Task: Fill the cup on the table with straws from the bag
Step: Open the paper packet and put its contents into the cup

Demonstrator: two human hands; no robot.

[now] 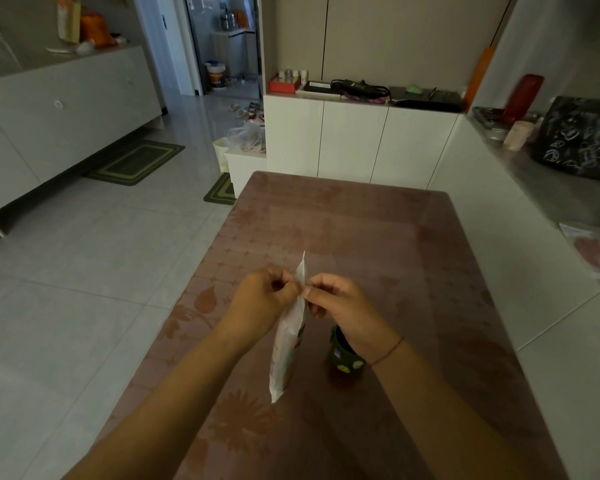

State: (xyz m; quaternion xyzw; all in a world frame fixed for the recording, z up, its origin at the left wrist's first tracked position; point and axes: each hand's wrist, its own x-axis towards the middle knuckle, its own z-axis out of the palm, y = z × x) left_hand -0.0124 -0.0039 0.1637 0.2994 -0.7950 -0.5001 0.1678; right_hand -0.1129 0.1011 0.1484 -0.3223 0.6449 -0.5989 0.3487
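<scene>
The step in hand seems to be opening the straw bag (286,348). To do it well, I think the two top edges should be pulled apart gently with the bag kept upright, so no straws fall on the tabletop (361,220). The left hand (264,299), up and left of the green cup (343,358), pinches the bag's top with curled fingers. The bag hangs just left of the cup. The right hand (340,306), above the cup, pinches the same top from the other side.
</scene>
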